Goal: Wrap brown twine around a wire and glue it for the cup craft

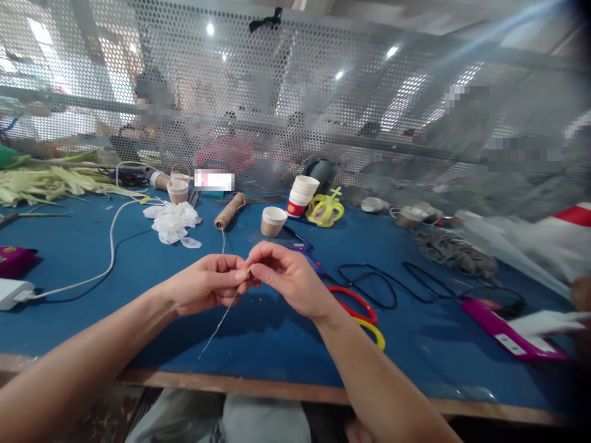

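My left hand [211,284] is closed in a pinch on twine, above the blue table. My right hand [287,275] meets it fingertip to fingertip, pinching the same small tan bit of twine [249,272]. Whether that bit is a knot or a wound piece, I cannot make out. A thin loose tail [217,330] hangs below my left hand toward the table. From the twine roll [231,211], a strand runs down behind my left fingers. Scissors with red and yellow handles [357,299] lie partly hidden by my right forearm.
Paper cups [302,194], a small cup [273,223] and a yellow crown-shaped piece [325,210] stand behind my hands. White crumpled material [173,223] is left. Cables, grey cord [455,253] and a magenta power strip [512,332] lie right. A perforated screen [277,92] rises behind.
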A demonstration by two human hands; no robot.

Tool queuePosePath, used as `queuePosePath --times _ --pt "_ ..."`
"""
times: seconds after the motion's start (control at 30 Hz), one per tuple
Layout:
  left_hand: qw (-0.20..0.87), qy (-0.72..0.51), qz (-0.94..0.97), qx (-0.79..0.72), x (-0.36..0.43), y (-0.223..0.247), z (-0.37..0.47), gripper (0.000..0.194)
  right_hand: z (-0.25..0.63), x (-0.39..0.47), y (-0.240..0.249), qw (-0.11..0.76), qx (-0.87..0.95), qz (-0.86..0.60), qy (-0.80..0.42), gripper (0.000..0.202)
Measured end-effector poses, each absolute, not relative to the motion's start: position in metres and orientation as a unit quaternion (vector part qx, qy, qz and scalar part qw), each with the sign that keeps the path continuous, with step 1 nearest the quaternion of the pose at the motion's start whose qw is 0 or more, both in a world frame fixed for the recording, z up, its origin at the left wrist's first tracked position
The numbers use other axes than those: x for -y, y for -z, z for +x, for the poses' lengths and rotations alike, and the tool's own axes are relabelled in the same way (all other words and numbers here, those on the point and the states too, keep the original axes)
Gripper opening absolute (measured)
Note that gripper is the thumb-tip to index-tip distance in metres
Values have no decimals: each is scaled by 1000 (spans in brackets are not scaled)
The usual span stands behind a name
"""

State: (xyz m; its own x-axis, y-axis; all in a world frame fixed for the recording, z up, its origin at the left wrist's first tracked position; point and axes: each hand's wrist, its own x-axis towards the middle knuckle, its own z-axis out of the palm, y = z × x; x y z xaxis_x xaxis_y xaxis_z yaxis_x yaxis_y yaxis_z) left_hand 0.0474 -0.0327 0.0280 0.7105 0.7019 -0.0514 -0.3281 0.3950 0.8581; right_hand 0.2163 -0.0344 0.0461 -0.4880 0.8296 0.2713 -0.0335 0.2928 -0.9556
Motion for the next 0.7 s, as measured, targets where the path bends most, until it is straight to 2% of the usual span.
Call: queuePosePath --times 0.13,0.4,0.7 --pt "811 -308 448 -213 34 -26 47 18 214 35 -44 418 691 -281 -518 11" --pt "802 -321 458 -209 32 -29 46 17 214 31 -36 438 624 -261 -592 17" --pt "780 -326 472 -251 34 -29 49 22 212 36 -40 438 652 -313 -534 13"
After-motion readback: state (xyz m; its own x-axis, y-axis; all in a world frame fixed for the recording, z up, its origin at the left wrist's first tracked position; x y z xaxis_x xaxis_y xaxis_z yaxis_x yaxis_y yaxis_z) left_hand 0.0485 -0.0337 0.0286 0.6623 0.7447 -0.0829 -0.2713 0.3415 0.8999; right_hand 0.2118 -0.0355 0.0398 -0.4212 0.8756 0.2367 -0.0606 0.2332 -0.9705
